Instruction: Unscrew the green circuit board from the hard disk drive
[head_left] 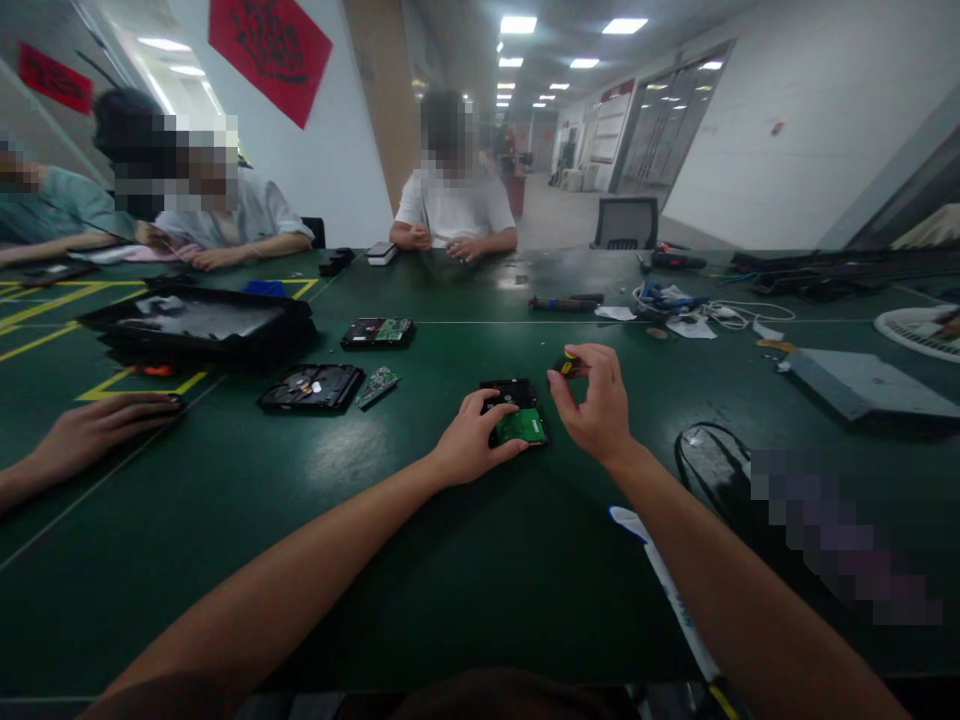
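Both of my hands work at the small black hard drive with its green circuit board point(517, 415) on the dark green table point(420, 560): my left hand point(472, 445) presses it steady, fingers curled over its edge, while my right hand point(596, 405) pinches a black-and-yellow screwdriver handle point(568, 364) upright just above it.

Head view: worn on the person's head, facing forward and down across the green table point(420, 590)
Nearness: close over both forearms

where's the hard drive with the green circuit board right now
In the head view, the hard drive lies on the green table just right of centre, pinned under the left hand, with the right hand beside it.
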